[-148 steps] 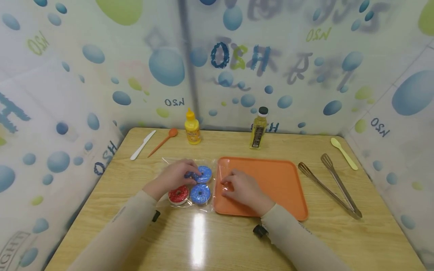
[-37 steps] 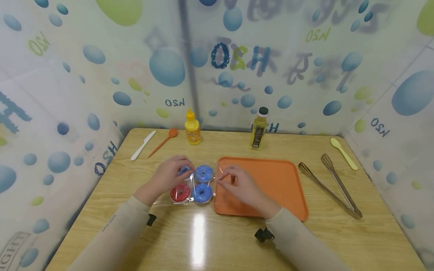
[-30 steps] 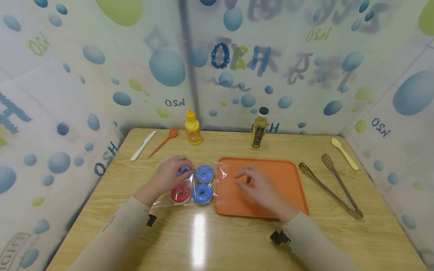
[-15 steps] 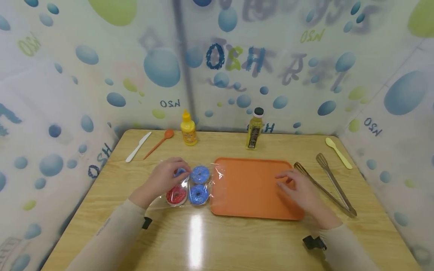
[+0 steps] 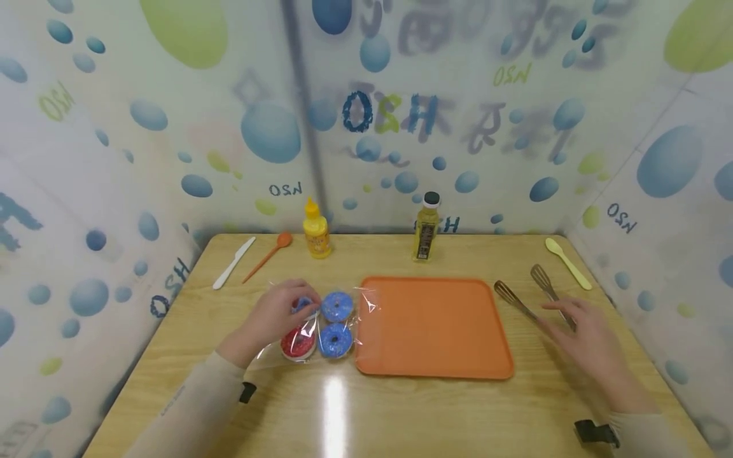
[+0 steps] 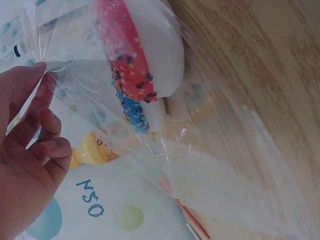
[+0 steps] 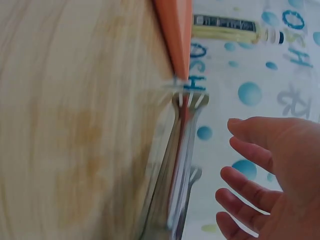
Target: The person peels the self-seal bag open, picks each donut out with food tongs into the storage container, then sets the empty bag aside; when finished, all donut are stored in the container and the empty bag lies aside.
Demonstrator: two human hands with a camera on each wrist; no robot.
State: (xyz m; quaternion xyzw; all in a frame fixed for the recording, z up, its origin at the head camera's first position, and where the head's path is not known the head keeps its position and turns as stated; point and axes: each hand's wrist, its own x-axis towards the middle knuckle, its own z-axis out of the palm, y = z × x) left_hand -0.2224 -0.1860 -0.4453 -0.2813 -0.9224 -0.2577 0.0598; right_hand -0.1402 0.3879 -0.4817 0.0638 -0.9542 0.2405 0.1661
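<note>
My left hand (image 5: 272, 323) pinches the top film of a clear plastic bag (image 6: 220, 145) between thumb and finger, drawing it into a peak in the left wrist view. Inside lie a red-iced donut (image 5: 296, 345), two blue donuts (image 5: 336, 307) in full sight, and another blue donut (image 5: 302, 305) partly behind my fingers. At the right, my right hand (image 5: 595, 346) hovers over the metal tongs (image 5: 515, 300) and hides their joined end. Its fingers are spread and loosely bent, apart from the tongs (image 7: 175, 170) in the right wrist view, holding nothing.
An orange tray (image 5: 432, 327) sits between bag and tongs; the bag's right edge overlaps it. Along the back are a white knife (image 5: 233, 263), an orange spoon (image 5: 266, 257), a yellow squeeze bottle (image 5: 317, 236), an oil bottle (image 5: 425, 232) and a pale yellow spoon (image 5: 568, 263).
My right hand has left the bag's right edge and travelled right, across the tray, to above the tongs. My left hand stays at the bag. The head view has shifted slightly.
</note>
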